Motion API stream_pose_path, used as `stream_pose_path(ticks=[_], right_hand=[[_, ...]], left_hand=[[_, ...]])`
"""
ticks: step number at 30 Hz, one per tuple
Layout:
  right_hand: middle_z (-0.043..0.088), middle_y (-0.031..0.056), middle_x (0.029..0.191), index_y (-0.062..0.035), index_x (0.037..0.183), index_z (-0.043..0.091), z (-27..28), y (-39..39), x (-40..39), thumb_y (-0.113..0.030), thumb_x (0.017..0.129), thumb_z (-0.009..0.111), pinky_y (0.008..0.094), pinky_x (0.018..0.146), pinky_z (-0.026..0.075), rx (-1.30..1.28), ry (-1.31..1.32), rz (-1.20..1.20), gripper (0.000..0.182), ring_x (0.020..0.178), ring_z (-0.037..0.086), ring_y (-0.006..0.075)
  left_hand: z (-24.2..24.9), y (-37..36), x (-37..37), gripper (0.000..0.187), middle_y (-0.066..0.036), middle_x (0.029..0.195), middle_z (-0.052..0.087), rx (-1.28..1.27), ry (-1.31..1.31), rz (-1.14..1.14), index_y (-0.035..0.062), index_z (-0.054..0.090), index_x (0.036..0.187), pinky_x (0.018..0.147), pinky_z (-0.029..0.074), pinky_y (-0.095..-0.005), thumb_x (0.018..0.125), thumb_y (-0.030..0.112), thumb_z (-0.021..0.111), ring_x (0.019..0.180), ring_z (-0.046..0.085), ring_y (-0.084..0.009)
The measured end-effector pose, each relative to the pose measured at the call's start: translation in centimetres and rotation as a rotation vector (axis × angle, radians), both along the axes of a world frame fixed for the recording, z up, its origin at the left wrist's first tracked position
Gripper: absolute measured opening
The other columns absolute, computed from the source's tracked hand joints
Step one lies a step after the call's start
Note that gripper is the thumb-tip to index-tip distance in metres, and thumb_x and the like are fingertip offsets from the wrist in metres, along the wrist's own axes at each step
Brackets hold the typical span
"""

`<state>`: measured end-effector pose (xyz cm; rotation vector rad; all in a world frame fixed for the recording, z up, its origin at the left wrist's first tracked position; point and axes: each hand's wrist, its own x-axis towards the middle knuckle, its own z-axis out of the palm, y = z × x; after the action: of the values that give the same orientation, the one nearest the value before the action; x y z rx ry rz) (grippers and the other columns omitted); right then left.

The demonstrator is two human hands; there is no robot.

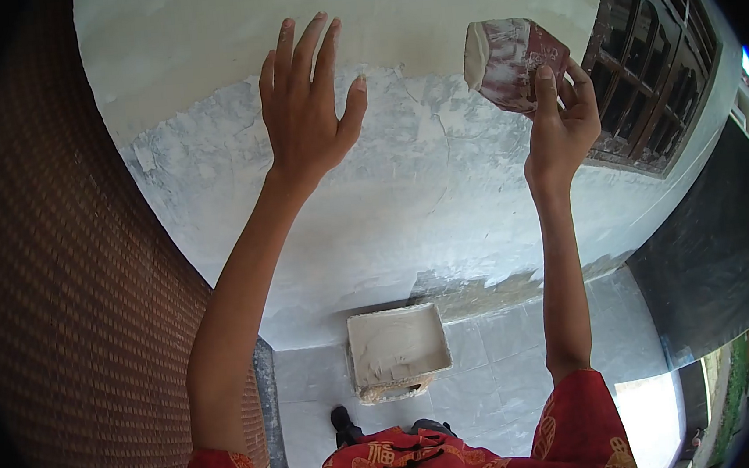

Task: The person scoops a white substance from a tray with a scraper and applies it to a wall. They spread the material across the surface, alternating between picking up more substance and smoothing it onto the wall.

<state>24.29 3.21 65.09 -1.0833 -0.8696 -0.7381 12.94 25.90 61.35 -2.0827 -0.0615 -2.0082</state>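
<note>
My right hand [564,127] grips a maroon putty scraper [511,63], thumb pressed on its near face. The scraper is smeared with whitish paste, and a thick bead of it lies along the left edge. It is raised in front of the wall, left of the window. My left hand [304,121] is lifted with fingers spread and holds nothing; it overlaps the wall [371,190] in this view. Cream coating covers the wall's upper part, and patchy white and grey shows below a ragged line.
A tray of pale paste [398,342] rests on a low stand on the grey tiled floor [490,366], close in front of my feet. A woven brown panel [88,283] runs along the left. At right are a dark wooden window [651,54] and a dark panel [714,247].
</note>
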Motion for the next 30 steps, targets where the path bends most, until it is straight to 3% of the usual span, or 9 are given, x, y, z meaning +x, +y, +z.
stream_pose_path(ticks=[14,23,30], right_hand=[[0.071,0.0147,0.101,0.0058,0.124,0.053,-8.8,-9.0,-2.0,-0.009,0.099,0.059,0.0247,0.074,0.055,-0.046,0.284,0.329,0.029,0.089,0.066,0.0118],[0.071,0.0151,0.099,0.0052,0.122,0.054,-16.1,-10.4,-3.7,-0.011,0.099,0.060,0.0262,0.074,0.055,-0.208,0.467,0.236,0.029,0.088,0.066,0.0127],[0.071,0.0155,0.098,0.0057,0.119,0.053,-24.6,-10.1,-5.2,-0.012,0.099,0.060,0.0281,0.074,0.055,-0.402,0.542,0.098,0.029,0.087,0.067,0.0148]], left_hand=[[-9.3,-11.7,-8.3,0.058,-0.015,0.155,0.035,-0.264,0.274,0.169,0.0061,0.037,0.150,0.112,0.024,-0.0555,0.096,0.025,0.048,0.147,0.023,-0.0390],[-17.9,-13.5,-10.0,0.055,-0.015,0.155,0.035,-0.489,0.392,0.138,0.0060,0.038,0.149,0.113,0.022,-0.0556,0.099,0.027,0.043,0.147,0.023,-0.0407],[-28.2,-13.0,-10.0,0.054,-0.014,0.153,0.037,-0.650,0.485,0.016,0.0065,0.039,0.148,0.113,0.024,-0.0535,0.099,0.028,0.042,0.147,0.024,-0.0395]])
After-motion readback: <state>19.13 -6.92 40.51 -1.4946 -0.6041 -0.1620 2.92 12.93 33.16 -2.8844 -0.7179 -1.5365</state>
